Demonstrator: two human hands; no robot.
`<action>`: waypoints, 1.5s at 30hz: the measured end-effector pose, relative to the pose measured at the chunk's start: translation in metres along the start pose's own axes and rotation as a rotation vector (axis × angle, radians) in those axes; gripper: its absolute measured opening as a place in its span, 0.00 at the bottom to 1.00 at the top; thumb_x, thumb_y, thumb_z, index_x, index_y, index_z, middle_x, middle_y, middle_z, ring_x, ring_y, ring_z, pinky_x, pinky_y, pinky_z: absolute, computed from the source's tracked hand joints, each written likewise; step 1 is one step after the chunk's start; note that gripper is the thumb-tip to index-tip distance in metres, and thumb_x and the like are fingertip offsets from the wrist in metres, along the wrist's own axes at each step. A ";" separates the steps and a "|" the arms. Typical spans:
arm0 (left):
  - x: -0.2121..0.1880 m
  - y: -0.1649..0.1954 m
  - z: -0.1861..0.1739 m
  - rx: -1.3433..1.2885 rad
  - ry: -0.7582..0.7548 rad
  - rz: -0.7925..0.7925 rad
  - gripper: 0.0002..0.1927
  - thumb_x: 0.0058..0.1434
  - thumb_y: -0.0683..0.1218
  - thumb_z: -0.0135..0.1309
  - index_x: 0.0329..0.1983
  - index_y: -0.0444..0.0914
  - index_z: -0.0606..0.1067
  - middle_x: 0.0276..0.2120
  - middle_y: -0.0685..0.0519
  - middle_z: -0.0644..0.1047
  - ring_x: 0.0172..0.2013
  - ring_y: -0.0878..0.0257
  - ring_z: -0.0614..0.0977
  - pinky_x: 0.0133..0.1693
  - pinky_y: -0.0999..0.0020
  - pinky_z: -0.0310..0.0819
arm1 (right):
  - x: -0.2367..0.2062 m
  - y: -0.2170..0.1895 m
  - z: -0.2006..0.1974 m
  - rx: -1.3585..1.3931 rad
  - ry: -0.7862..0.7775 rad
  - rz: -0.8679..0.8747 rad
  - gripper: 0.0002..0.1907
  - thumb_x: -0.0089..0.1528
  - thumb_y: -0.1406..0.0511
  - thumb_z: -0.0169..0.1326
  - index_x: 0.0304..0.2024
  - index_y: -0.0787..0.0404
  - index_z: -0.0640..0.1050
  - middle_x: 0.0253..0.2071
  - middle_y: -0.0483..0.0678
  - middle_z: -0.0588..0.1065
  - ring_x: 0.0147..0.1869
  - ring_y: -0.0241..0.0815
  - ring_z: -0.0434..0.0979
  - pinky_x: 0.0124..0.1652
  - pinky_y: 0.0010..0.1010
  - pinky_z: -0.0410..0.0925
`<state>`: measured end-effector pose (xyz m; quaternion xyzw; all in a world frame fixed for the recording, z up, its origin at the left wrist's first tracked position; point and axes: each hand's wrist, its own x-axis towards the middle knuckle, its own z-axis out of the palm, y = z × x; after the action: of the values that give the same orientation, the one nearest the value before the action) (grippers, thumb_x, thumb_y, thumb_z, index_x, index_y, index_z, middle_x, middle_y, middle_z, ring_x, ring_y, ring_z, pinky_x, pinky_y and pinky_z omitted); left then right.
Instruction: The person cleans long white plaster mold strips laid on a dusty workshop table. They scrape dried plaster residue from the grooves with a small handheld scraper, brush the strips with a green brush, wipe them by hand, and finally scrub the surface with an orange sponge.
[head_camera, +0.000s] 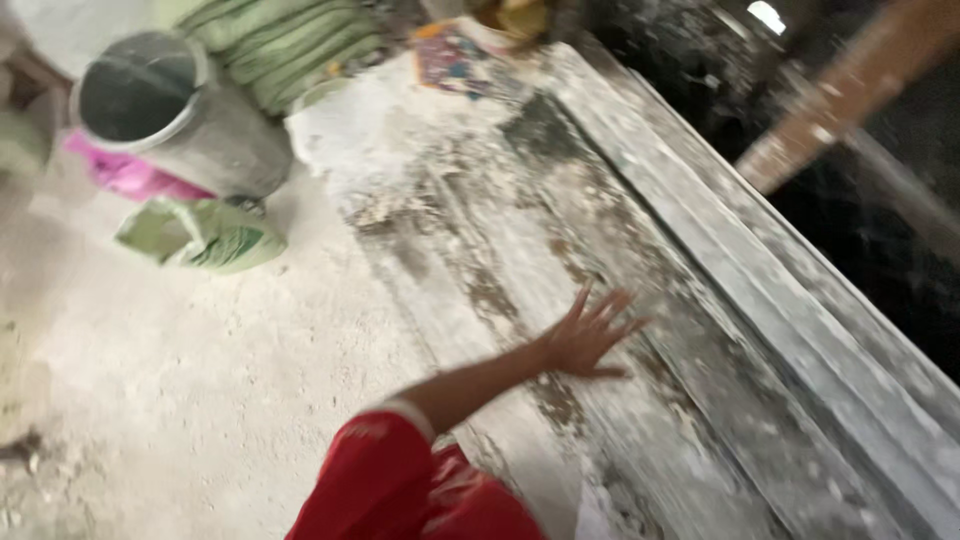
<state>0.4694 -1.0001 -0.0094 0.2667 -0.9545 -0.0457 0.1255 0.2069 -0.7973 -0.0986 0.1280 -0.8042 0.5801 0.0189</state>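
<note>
Seen from above, blurred: one hand (585, 340) with fingers spread wide and holding nothing, palm down on a long grey slab (520, 260) streaked with white powder, at the end of a bare forearm coming out of a red sleeve (375, 470); not possible to tell whether left or right. Beside the slab on the right, a pale stepped moulding (760, 290) running away into a dark area. On the dusty floor (180, 380) at the left, a grey bucket (170, 115) tipped on its side, a green sack (200, 235) near it, stacked green sacks (290, 45) behind.
</note>
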 end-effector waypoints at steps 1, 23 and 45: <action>-0.034 0.003 -0.009 -0.134 -0.019 -0.094 0.49 0.66 0.74 0.41 0.81 0.47 0.43 0.79 0.38 0.43 0.78 0.40 0.46 0.71 0.25 0.34 | -0.017 -0.004 0.013 0.081 -0.070 0.012 0.32 0.72 0.51 0.34 0.74 0.58 0.58 0.74 0.46 0.61 0.75 0.47 0.60 0.71 0.42 0.52; -0.335 -0.317 -0.153 -0.568 -0.188 -0.735 0.37 0.74 0.62 0.29 0.82 0.42 0.47 0.73 0.44 0.55 0.81 0.42 0.35 0.73 0.31 0.22 | -0.464 -0.361 0.244 0.940 -1.602 0.821 0.42 0.67 0.44 0.43 0.78 0.55 0.54 0.79 0.58 0.53 0.78 0.58 0.53 0.70 0.50 0.48; -0.267 -0.531 -0.229 -0.407 0.033 -0.670 0.33 0.68 0.57 0.44 0.74 0.39 0.61 0.75 0.38 0.52 0.75 0.41 0.48 0.70 0.39 0.39 | -0.495 -0.443 0.495 0.685 -1.731 1.022 0.46 0.67 0.36 0.27 0.77 0.58 0.50 0.77 0.62 0.53 0.78 0.58 0.55 0.70 0.47 0.54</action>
<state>1.0149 -1.3187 0.0724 0.5341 -0.7837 -0.2683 0.1692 0.8443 -1.3010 0.0622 0.1424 -0.2959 0.4260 -0.8430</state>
